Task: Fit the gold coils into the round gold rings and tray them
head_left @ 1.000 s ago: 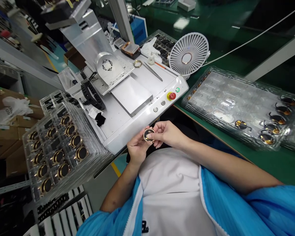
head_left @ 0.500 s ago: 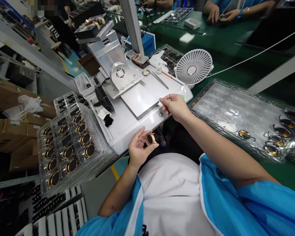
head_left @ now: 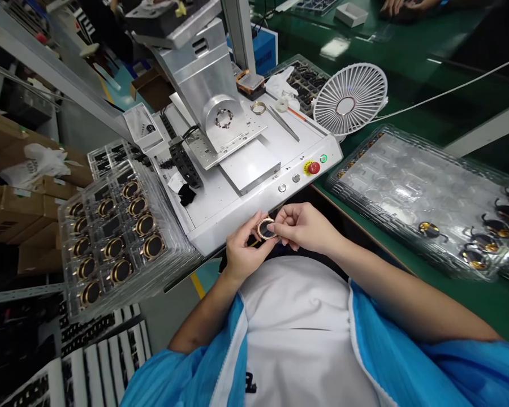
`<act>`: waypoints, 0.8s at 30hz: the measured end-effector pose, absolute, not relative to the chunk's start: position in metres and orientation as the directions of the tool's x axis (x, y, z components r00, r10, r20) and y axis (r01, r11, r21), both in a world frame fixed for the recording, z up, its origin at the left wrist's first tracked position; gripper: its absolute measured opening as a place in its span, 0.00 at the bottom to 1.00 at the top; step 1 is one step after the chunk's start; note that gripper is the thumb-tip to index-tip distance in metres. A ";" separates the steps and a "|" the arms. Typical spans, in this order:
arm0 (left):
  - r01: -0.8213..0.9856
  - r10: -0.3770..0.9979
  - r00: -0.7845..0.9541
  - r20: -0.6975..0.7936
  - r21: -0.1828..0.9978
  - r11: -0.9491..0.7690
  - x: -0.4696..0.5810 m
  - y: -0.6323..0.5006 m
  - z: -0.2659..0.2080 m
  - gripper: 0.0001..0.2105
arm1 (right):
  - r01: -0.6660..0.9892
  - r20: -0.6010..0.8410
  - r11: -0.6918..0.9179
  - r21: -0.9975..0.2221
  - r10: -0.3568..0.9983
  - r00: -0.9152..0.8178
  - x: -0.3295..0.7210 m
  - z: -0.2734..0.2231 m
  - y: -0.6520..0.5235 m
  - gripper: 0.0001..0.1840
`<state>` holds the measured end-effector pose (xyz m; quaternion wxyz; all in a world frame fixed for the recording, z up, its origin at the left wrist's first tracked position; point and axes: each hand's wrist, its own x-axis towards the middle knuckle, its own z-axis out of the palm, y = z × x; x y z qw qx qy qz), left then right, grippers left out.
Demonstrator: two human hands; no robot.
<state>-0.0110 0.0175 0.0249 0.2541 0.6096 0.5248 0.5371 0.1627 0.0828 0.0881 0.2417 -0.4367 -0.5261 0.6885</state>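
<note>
My left hand (head_left: 242, 253) grips a round gold-rimmed watch case (head_left: 263, 228) with a dark face, its fingers and thumb around the edge. From the other side my right hand (head_left: 306, 227) is closed at the case, its thumb tip lying at the right part of the rim and face. Whether the right fingers also hold some small piece is hidden. Both hands are just in front of a white machine (head_left: 220, 226), close to my body. On its front panel are a red emergency button (head_left: 313, 168), a lit green button (head_left: 323, 159) and two silver ones.
On the left, stacked clear trays (head_left: 123, 291) hold several gold-rimmed watch cases. To the right lies another clear tray (head_left: 390, 175) with several dark round parts. A metal fixture (head_left: 203, 73), tweezers (head_left: 285, 123) and a gold ring (head_left: 258, 107) are on the machine; a white fan (head_left: 350, 99) stands behind.
My right hand has come down from the machine's front edge to the watch case in my left hand. The case now faces up more, and the view has shifted slightly.
</note>
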 end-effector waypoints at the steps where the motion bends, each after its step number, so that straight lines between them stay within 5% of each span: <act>1: 0.364 0.911 -0.125 0.393 0.872 -0.327 -0.011 0.017 0.025 0.32 | 0.127 -0.342 -0.323 -0.938 0.796 -0.499 0.162 0.088 0.083 0.23; 13: 0.377 0.913 -0.142 0.382 0.874 -0.307 -0.008 0.015 0.025 0.29 | 0.149 -0.297 -0.258 -0.955 0.856 -0.423 0.159 0.078 0.081 0.19; 17: 0.343 0.911 0.012 0.412 0.854 -0.391 -0.004 0.019 0.024 0.38 | 0.089 -0.327 -0.325 -0.941 0.817 -0.475 0.180 0.075 0.079 0.24; 21: 0.326 0.903 0.141 0.407 0.842 -0.430 -0.006 0.025 0.021 0.39 | 0.374 -0.219 -0.177 -0.910 0.973 -0.071 0.260 0.085 0.071 0.24; 24: 0.319 0.928 0.127 0.350 0.871 -0.373 -0.009 0.029 0.017 0.31 | 0.706 -0.130 -0.325 -0.629 0.940 0.317 0.345 0.100 0.045 0.19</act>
